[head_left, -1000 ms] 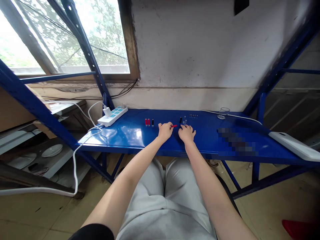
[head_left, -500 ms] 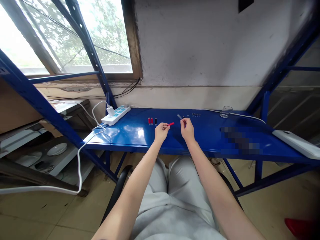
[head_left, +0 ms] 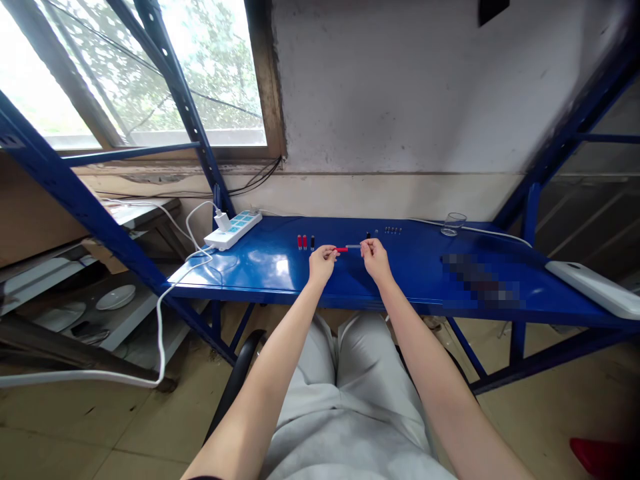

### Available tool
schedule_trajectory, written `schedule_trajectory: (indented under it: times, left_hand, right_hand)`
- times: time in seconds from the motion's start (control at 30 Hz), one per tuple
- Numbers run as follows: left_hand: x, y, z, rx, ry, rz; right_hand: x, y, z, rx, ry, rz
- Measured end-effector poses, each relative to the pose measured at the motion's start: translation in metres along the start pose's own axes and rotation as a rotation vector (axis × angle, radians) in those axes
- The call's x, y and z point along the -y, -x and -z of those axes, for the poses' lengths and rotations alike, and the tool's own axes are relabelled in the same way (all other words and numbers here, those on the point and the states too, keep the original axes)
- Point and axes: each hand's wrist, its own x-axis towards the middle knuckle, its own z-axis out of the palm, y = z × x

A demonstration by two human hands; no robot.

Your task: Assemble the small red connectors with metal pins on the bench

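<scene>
My left hand pinches a slim red tube that points right. Between the fingers of my right hand is a thin translucent grey rod, pointing left. The two ends meet in line just above the blue table; whether one sits inside the other is too small to tell. Beyond my left hand, two short red pieces and a black piece stand in a row. Another small black piece is just past my right hand.
Several tiny metallic parts lie towards the back of the table. A clear glass is at the back right, with a white cable behind it. On the left sits a white power strip; a white flat object lies far right.
The grey rod has swung from slanting up and away to lying level, and its tip now meets the red tube. The red tube has levelled out too.
</scene>
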Motion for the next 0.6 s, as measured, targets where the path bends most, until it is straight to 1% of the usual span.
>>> schedule_trajectory:
  times: [0.1, 0.23, 0.3, 0.37, 0.43, 0.5, 0.53, 0.6]
  left_hand:
    - [-0.006, 0.002, 0.000, 0.041, -0.003, -0.008]
    - [-0.012, 0.004, 0.000, 0.096, -0.037, -0.032]
    - [-0.010, 0.004, -0.001, 0.113, -0.070, -0.020]
    - [-0.007, 0.004, -0.003, 0.116, -0.153, -0.043]
    - [-0.005, 0.004, -0.004, 0.099, -0.281, -0.121]
    - [-0.007, 0.006, -0.006, 0.114, -0.416, -0.232]
    - [-0.008, 0.008, -0.006, 0.147, -0.477, -0.291]
    - [-0.014, 0.012, -0.007, 0.260, -0.576, -0.409]
  right_hand:
    - [-0.005, -0.002, -0.003, 0.034, -0.053, -0.014]
    - [-0.005, -0.002, -0.006, 0.078, -0.076, -0.006]
    - [-0.003, -0.001, -0.007, 0.085, -0.058, -0.004]
    - [-0.001, 0.001, -0.008, 0.099, 0.007, 0.009]
    - [0.000, 0.002, -0.009, 0.108, 0.103, 0.027]
    - [0.001, 0.004, -0.009, 0.096, 0.187, 0.030]
    - [0.002, 0.004, -0.009, 0.079, 0.219, 0.025]
    - [0.002, 0.004, -0.008, 0.028, 0.257, 0.009]
